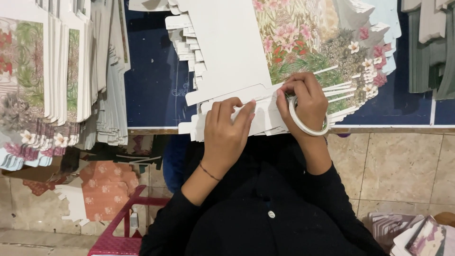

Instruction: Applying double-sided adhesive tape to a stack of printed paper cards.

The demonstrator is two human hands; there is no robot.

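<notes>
1. The blue table (151,71) carries everything; its near edge runs just under both hands.
2. A fanned stack of die-cut cards (227,52), white backs and floral fronts, spreads away beyond the fingers, staggered so that each card's edge strip lies bare, likely so each can be reached in turn.
3. More printed cards (33,80) stand stacked well off to the left of the left hand.
4. The left hand (227,130) lies flat, fingers together, pressing on the white edge strips, apparently to steady them.
5. The right hand (305,102) has a roll of white tape (308,124) looped around it at the wrist side, fingertips pinched down on the strip just beside the left fingertips.
</notes>
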